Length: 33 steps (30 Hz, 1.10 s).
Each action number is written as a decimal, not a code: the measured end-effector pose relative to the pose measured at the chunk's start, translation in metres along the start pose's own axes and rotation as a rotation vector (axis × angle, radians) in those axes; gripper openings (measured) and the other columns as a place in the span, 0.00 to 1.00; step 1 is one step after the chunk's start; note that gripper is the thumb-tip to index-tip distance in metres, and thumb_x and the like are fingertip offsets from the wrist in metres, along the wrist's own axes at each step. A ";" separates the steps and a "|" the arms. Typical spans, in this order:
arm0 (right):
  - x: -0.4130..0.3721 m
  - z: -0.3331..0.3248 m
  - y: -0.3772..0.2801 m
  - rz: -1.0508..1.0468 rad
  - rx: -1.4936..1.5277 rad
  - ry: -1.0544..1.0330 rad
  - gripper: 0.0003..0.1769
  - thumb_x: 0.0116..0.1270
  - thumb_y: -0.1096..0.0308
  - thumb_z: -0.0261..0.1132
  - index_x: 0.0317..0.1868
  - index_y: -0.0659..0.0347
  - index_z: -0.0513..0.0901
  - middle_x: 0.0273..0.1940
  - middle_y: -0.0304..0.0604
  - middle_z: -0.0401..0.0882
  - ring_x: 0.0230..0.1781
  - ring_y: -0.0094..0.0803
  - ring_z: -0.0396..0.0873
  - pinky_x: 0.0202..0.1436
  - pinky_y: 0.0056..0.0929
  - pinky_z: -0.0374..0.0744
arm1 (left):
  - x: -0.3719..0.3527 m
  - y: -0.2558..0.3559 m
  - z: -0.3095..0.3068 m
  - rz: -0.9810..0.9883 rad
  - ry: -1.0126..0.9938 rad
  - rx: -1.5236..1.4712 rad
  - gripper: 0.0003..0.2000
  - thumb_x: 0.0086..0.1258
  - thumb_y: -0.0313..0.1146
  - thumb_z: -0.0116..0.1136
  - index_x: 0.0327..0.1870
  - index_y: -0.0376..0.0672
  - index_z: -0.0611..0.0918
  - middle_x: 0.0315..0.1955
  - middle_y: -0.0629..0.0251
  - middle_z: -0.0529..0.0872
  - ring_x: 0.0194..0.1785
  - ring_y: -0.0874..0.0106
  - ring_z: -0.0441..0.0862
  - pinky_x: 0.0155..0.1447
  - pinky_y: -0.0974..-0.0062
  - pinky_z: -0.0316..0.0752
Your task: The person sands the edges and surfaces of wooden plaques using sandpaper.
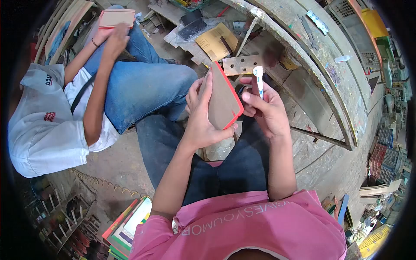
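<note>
A flat brown board point(222, 99) with bright red edging and rounded corners is tilted up in front of my lap. My left hand point(201, 106) is closed around its left side and lower end, thumb lying along the near edge. To the right of the board, my right hand point(269, 106) is closed with a slim white tube point(259, 80) with blue markings standing up between its fingers. A small dark round piece shows by that hand's fingertips, close to the red edge, partly hidden by the fingers.
On the left sits a co-worker point(56, 117) in a white shirt, hands on a similar red-edged board point(116, 18). A curved worktable point(320, 56) at the right bears a wrench-like tool and small tubes. Coloured sheets point(130, 225) stand low left.
</note>
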State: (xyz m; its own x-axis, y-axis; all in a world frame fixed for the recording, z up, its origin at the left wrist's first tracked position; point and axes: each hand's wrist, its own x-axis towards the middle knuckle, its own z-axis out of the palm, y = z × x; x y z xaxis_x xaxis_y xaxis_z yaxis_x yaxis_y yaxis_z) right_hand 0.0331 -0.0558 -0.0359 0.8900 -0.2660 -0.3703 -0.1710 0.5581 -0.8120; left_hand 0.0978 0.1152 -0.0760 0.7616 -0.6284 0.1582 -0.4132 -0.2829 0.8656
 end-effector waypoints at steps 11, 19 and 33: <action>0.006 0.004 0.008 0.054 0.093 -0.209 0.43 0.49 0.79 0.74 0.66 0.64 0.65 0.29 0.29 0.70 0.26 0.17 0.68 0.31 0.20 0.69 | 0.001 -0.006 0.002 0.011 -0.088 -0.097 0.57 0.37 0.41 0.71 0.75 0.40 0.55 0.66 0.48 0.59 0.70 0.53 0.56 0.73 0.58 0.50; 0.038 -0.034 0.025 0.215 0.316 0.004 0.36 0.59 0.78 0.70 0.66 0.58 0.64 0.34 0.32 0.71 0.23 0.17 0.64 0.27 0.23 0.71 | 0.003 -0.015 0.006 0.077 -0.269 -0.328 0.55 0.40 0.41 0.71 0.75 0.40 0.56 0.65 0.50 0.61 0.70 0.56 0.57 0.72 0.62 0.50; 0.066 -0.053 0.046 0.054 0.286 -0.037 0.25 0.70 0.56 0.63 0.60 0.66 0.73 0.26 0.28 0.69 0.16 0.14 0.52 0.18 0.17 0.55 | -0.007 -0.026 0.006 -0.305 -0.463 -1.139 0.42 0.57 0.49 0.66 0.69 0.33 0.62 0.60 0.57 0.71 0.63 0.68 0.67 0.64 0.72 0.63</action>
State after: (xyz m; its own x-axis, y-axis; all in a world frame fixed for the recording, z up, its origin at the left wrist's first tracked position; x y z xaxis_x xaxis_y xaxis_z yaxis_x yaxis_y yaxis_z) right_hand 0.0612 -0.0897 -0.1212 0.8985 -0.2039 -0.3889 -0.0972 0.7713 -0.6291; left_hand 0.0999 0.1225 -0.1026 0.4096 -0.9067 -0.1002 0.5856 0.1772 0.7910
